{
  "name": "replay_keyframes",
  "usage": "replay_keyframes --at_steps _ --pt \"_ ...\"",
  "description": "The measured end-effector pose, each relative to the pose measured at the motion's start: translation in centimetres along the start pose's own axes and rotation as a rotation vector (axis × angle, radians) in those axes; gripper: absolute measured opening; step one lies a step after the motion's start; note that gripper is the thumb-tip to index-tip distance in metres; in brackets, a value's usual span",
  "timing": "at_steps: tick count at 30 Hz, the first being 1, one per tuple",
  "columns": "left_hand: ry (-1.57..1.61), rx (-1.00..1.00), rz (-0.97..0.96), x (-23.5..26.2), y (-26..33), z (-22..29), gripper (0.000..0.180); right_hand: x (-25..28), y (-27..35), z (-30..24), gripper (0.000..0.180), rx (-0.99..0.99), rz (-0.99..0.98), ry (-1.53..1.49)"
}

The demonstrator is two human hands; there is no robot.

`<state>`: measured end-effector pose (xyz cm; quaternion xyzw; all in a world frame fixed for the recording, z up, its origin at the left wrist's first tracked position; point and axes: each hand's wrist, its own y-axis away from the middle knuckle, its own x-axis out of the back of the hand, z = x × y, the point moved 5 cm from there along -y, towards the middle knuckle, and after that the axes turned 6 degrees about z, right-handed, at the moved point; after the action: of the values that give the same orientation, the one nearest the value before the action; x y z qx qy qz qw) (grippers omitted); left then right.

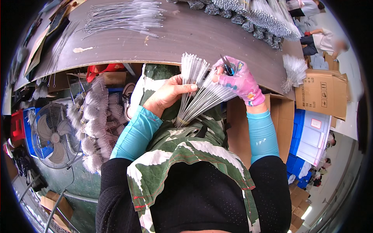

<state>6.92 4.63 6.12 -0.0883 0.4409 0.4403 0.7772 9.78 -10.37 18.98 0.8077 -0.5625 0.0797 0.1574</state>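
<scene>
A fanned bundle of thin wire brushes [196, 91] lies over my lap, its wire ends gathered by a band at the bottom. My left hand [171, 93] is closed on the bundle from the left, thumb across the wires. On the other side my right hand [240, 79], in a pink patterned glove, is closed round a small dark snips-like tool [227, 65] with some blue on it. Its bare fingertips also touch the brushes' upper right part. The tool's exact kind is partly hidden by the fingers.
Loose wire brushes [122, 19] lie on the brown table [175, 42], with stacked bundles [256, 19] at the back right. A fan [56, 136] and hanging brush bundles [93, 120] are at left. Cardboard boxes [320, 91] and blue crates [297, 128] stand at right. Other people are beyond.
</scene>
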Motion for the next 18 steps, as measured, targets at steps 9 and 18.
replay_keyframes --at_steps 9,18 --pt "-0.084 -0.027 0.011 0.1 0.0 0.0 0.031 -0.7 -1.7 -0.6 0.022 0.014 0.003 -0.002" --pt "-0.028 -0.046 0.049 0.4 0.3 -0.7 0.029 -0.9 -2.1 -0.7 0.014 -0.030 -0.016 0.148"
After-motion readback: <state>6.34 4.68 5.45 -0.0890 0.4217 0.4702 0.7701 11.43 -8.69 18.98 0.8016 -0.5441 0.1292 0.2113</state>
